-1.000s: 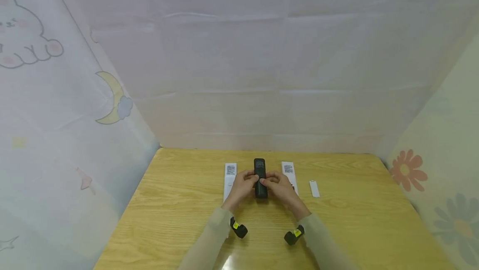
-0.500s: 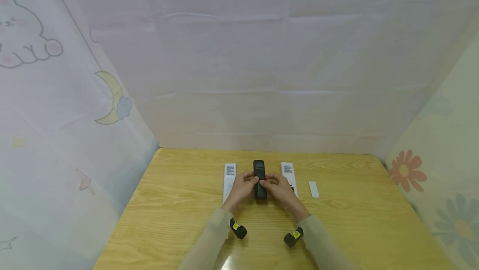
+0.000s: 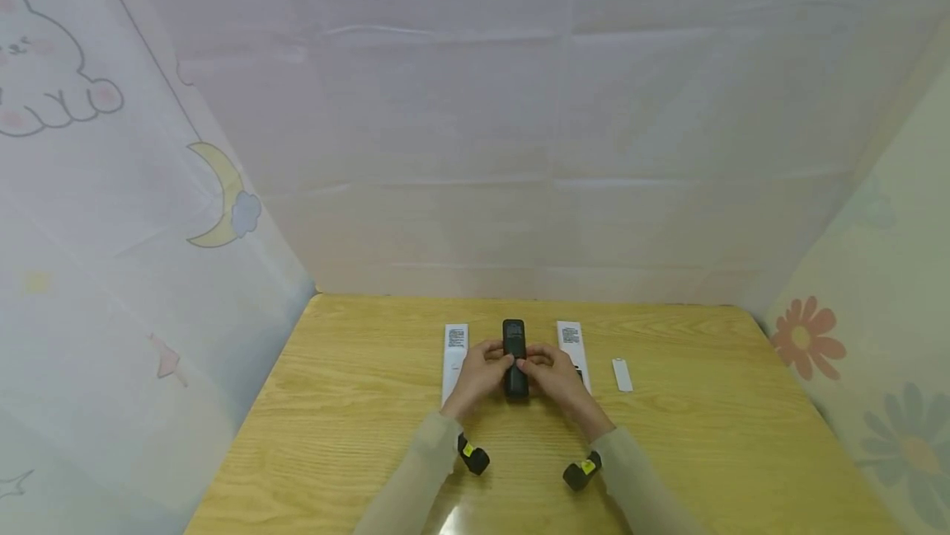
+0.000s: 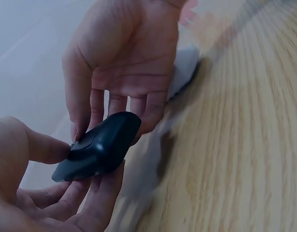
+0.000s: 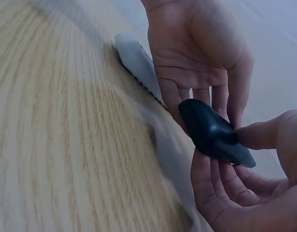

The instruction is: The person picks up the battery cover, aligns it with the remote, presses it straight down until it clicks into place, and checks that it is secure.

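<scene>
Pinching a black remote (image 4: 101, 147) with my left grip (image 3: 481, 369) and right grip (image 3: 552, 373), I risk it twisting loose should either push harder.

The black, oblong remote control (image 3: 514, 345) bears faint print near its far end. It points forward, raised above the table (image 3: 334, 436).
</scene>
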